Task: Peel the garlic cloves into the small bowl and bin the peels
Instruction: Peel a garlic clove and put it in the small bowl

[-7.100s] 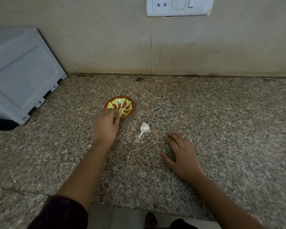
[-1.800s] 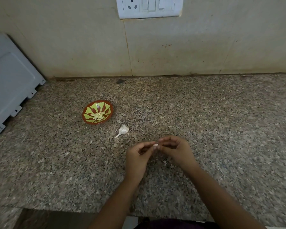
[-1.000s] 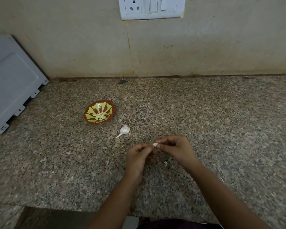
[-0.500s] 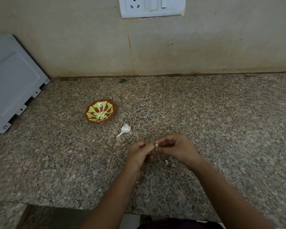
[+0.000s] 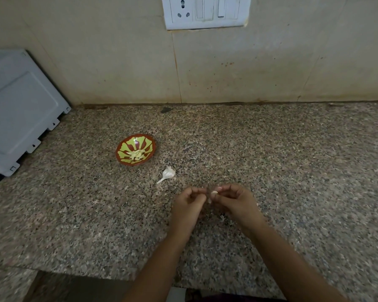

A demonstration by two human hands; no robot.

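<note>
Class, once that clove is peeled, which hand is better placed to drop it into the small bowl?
Probably the left hand: it lies nearer the small bowl, on that side; the right hand, pinching the garlic clove, would reach across.

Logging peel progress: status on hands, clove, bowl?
Left hand and right hand pinch one garlic clove between them. Small bowl holds peeled cloves. Garlic bulb lies on counter between hands and bowl.
</note>
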